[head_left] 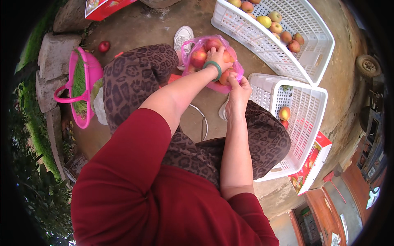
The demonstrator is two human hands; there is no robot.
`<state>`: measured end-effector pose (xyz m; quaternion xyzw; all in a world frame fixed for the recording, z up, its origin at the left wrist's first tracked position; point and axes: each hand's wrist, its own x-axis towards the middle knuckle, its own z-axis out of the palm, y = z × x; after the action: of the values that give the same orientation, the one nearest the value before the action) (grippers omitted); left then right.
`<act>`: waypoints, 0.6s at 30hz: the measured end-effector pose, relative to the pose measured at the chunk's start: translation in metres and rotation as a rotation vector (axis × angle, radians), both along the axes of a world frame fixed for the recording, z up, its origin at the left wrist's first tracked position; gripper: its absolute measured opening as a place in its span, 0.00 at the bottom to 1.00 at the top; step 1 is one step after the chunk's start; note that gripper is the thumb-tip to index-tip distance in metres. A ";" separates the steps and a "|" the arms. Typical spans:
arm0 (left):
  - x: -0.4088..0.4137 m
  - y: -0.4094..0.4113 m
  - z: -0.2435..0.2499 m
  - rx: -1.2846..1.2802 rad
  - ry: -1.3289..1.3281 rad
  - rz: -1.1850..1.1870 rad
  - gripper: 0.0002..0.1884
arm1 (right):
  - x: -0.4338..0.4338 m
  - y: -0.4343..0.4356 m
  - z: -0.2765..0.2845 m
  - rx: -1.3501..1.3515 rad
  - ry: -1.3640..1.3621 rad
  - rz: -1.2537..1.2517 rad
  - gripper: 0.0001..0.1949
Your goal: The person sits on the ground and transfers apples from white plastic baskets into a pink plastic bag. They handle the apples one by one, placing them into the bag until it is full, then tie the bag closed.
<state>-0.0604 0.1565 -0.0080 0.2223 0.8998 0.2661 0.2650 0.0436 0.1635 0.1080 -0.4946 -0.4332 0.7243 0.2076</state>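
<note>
A thin pink plastic bag (220,88) full of red-and-yellow apples (198,58) stands between my feet. My left hand (217,58), with a green bangle at the wrist, reaches over the bag's mouth and rests on the apples. Its fingers and thumb are spread around one of them, but whether it grips that fruit is hidden. At the near right side of the bag, my right hand (239,92) pinches the plastic rim between thumb and fingers, close beside an apple (227,77).
Two white slatted plastic crates, one (255,33) with several apples, the other (307,89) with a few, stand at the right. A printed carton (309,166) leans there. A pink basket (92,69) of green stalks and a lone red apple (104,46) lie left. Another carton (106,9) sits ahead.
</note>
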 end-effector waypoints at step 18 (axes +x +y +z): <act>0.002 -0.018 -0.005 0.157 0.209 -0.155 0.34 | -0.001 -0.002 0.003 -0.034 -0.015 0.019 0.06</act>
<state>-0.0585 0.1382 -0.0134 0.3374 0.8791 0.2896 0.1714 0.0424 0.1612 0.1109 -0.4994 -0.4271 0.7297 0.1890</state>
